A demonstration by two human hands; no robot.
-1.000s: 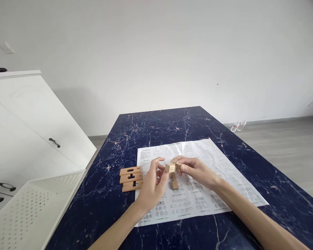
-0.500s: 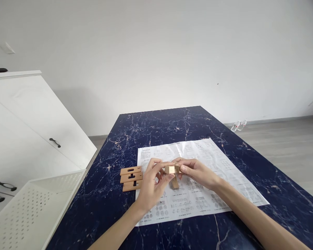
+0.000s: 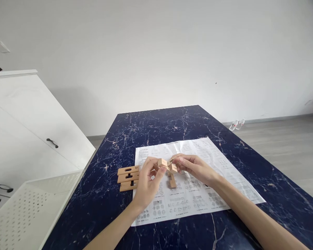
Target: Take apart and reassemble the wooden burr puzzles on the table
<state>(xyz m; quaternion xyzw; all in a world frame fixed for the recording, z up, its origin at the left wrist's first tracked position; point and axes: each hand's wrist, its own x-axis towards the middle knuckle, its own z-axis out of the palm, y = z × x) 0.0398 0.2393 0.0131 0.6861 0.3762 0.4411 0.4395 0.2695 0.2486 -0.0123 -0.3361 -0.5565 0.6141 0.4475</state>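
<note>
Above the printed paper sheet (image 3: 221,194), both hands are close together around small notched wooden puzzle pieces. My left hand (image 3: 147,184) pinches a pale wooden piece (image 3: 162,162) between thumb and fingers. Its end face points toward me. From the other side, my right hand (image 3: 198,168) grips another wooden piece (image 3: 173,168) that touches or crosses the first; the fingers hide how they meet. Just below the hands, a notched wooden block (image 3: 172,182) shows over the sheet, its upper part covered. Left of my left hand lie three flat slotted wooden pieces (image 3: 127,178) marked with numbers.
The sheet with its small printed diagrams lies on a dark blue marbled table (image 3: 156,128). A white cabinet (image 3: 41,114) and a perforated white panel (image 3: 23,211) stand at the left. Clear plastic bottles (image 3: 236,125) are on the floor beyond the table's right side.
The pieces in my hands have turned and tilted, so their end faces now sit apart at an angle. The right fingers have risen slightly. More of the block below shows. The view has shifted slightly.
</note>
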